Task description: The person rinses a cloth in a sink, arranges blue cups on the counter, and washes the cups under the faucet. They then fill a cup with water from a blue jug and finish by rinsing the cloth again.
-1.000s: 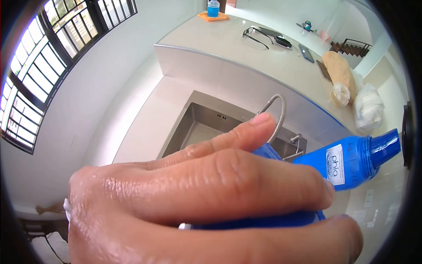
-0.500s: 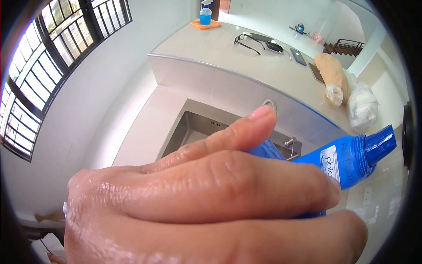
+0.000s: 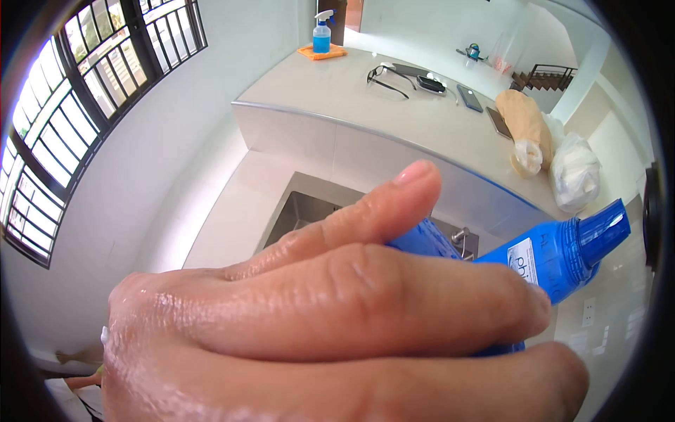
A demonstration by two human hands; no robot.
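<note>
My left hand fills the lower half of the view, very close, with its back towards me and wet, shiny skin. A white dab clings to its left edge. Its uppermost finger stands apart, while the lower two lie side by side across a blue plastic bottle. The bottle tilts, its blue cap on and pointing up to the right; a white label shows beneath the neck. The fingers hide much of the bottle and the contact on its far side. My right hand does not show.
Behind the hand is a steel sink with a tap. On the raised counter lie a spray bottle on an orange cloth, glasses, phones, a paper-wrapped bundle and a plastic bag. Barred windows are left.
The background has shifted down and slightly left as the view tilts. My hand and the bottle keep almost the same position, with the fingers still across it.
</note>
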